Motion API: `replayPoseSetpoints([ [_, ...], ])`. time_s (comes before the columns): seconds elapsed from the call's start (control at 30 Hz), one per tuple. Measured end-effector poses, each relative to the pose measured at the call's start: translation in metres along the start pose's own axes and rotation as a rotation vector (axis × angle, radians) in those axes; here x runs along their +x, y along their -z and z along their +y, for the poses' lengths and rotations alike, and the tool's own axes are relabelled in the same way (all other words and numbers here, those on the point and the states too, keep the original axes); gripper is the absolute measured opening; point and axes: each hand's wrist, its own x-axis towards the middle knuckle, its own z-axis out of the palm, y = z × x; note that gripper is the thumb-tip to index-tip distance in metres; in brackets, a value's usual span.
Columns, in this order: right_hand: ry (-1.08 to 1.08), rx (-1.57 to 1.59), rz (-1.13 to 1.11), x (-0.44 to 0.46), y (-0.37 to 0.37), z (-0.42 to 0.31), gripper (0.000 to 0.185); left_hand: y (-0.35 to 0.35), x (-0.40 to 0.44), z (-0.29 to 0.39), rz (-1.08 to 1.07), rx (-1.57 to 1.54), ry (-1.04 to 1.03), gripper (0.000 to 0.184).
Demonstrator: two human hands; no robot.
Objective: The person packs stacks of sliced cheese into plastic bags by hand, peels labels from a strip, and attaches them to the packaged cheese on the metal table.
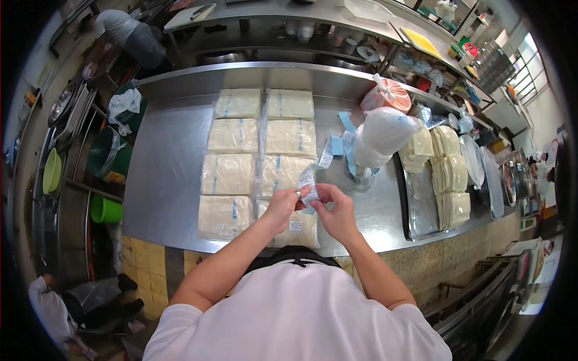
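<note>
Over the front of the right-hand column of packages, my left hand [282,206] and my right hand [337,212] meet, fingers pinched on a strip of printed labels [307,179]. The strip trails back and right, with light-blue backing [337,146] lying in folds on the steel table. Flat pale packages in clear plastic stand in two columns, among them a front left package [224,216] and a front right package [304,237]. The front right one carries a small white label [295,226]. My fingers partly hide that package and the strip's end.
A filled white plastic bag [382,141] stands right of the strip, with a bagged orange bundle [386,95] behind it. Farther right, a dark tray [423,207] holds stacked pale slabs [453,174]. The steel table [162,162] has a raised back edge. Other people are at the left.
</note>
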Motion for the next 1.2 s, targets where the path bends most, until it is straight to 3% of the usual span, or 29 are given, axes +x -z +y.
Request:
replayPoseSetpoints([
  [0.4,0.003,-0.057,0.069,-0.006,-0.004,-0.003,0.018,0.000,0.013,-0.014,-0.003,0.005,-0.016,0.023],
  [0.5,0.145,-0.205,0.133,-0.007,-0.006,-0.002,0.017,0.001,0.014,-0.014,0.004,0.037,-0.011,0.021],
  [0.6,0.364,-0.327,0.140,-0.006,-0.004,-0.012,0.019,-0.010,0.011,-0.010,0.130,-0.178,0.090,0.022],
  [0.7,0.298,-0.145,0.120,0.003,-0.005,-0.021,0.015,0.002,0.023,-0.036,0.129,-0.220,0.092,0.029],
  [0.8,-0.093,0.141,0.119,0.032,-0.014,-0.024,0.010,0.014,0.034,-0.072,-0.013,0.427,0.020,0.037],
  [0.9,-0.359,0.109,0.000,0.074,-0.038,0.013,0.010,-0.017,0.014,-0.062,-0.054,0.570,0.187,0.041],
  [1.0,-0.343,-0.131,-0.042,0.104,-0.066,0.047,0.017,-0.035,0.001,-0.052,-0.136,0.556,0.157,0.039],
  [1.1,-0.401,-0.379,-0.111,0.120,-0.081,0.084,0.019,-0.028,0.007,-0.060,-0.237,0.692,0.144,0.049],
  [1.2,-0.381,-0.606,-0.143,0.117,-0.082,0.096,0.022,-0.026,0.005,-0.053,-0.248,0.772,0.219,0.050],
])
